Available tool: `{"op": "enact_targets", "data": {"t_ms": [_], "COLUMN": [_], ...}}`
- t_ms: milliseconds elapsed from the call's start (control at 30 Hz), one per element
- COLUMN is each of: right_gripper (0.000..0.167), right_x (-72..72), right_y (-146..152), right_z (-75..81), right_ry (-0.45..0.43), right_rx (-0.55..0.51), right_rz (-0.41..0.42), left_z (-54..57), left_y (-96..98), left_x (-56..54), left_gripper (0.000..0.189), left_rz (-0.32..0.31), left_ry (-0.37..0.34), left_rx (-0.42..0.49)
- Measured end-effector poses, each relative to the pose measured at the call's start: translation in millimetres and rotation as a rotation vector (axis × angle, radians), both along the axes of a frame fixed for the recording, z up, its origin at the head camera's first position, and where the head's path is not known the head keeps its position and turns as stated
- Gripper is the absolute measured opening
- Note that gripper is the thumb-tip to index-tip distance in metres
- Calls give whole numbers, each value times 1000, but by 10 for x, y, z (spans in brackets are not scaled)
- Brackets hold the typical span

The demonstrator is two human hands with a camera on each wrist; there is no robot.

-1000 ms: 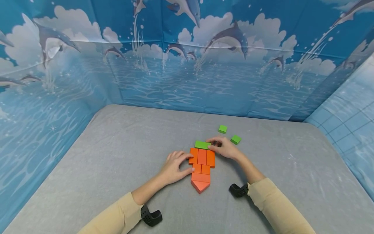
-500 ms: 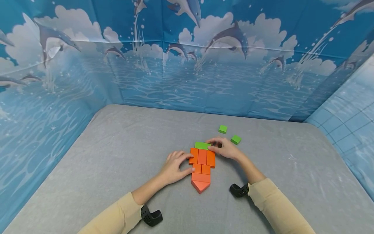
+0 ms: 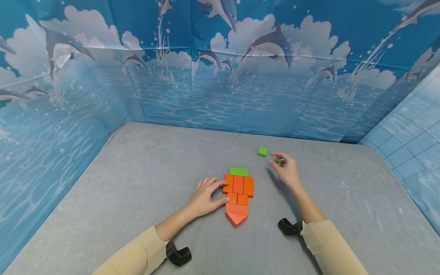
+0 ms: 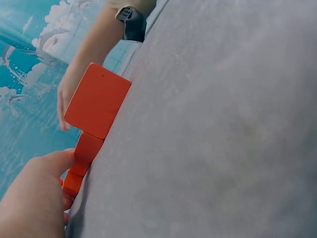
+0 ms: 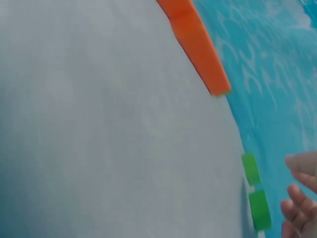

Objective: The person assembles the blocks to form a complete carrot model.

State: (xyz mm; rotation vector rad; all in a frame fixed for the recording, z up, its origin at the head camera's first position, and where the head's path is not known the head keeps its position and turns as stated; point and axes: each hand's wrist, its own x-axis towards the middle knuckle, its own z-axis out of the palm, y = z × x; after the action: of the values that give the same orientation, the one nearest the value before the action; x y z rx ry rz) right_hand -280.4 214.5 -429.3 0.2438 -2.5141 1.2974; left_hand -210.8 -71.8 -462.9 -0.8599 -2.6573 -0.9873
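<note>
Orange blocks lie flat and close together on the grey cloth, with a red-orange pointed end toward me. A flat green block adjoins their far end. My left hand rests at their left side, thumb and index finger touching the edges; in the left wrist view the thumb touches an orange block. My right hand hovers over a small green block, partly hidden by its fingers. In the right wrist view the fingers are spread apart from the green blocks.
Another small green block lies to the left of my right hand. A grey cloth covers the table. Behind it hangs a blue curtain printed with dolphins. Black wrist devices hang under both sleeves.
My right hand has let go of the flat green block at the far end and moved right and away to the small green block. That flat block shifted slightly toward the orange ones; my left hand stayed still.
</note>
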Motion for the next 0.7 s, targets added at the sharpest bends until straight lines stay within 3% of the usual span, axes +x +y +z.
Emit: {"op": "enact_targets", "data": {"t_ms": [267, 500, 700], "right_gripper": [31, 38, 36], "right_x": [65, 74, 61], "right_y": [235, 287, 288], "right_z": [-59, -94, -121], "right_ry": [-74, -147, -152], "right_rx": [60, 102, 112], "right_rz": [-124, -113, -108], "left_z": [3, 0, -1], "left_y": [0, 1, -3], "left_x": [-2, 4, 9], "left_gripper": [46, 45, 45], "left_rz": [0, -7, -10], "left_ry": [-2, 12, 28], "left_rx": [2, 11, 16]}}
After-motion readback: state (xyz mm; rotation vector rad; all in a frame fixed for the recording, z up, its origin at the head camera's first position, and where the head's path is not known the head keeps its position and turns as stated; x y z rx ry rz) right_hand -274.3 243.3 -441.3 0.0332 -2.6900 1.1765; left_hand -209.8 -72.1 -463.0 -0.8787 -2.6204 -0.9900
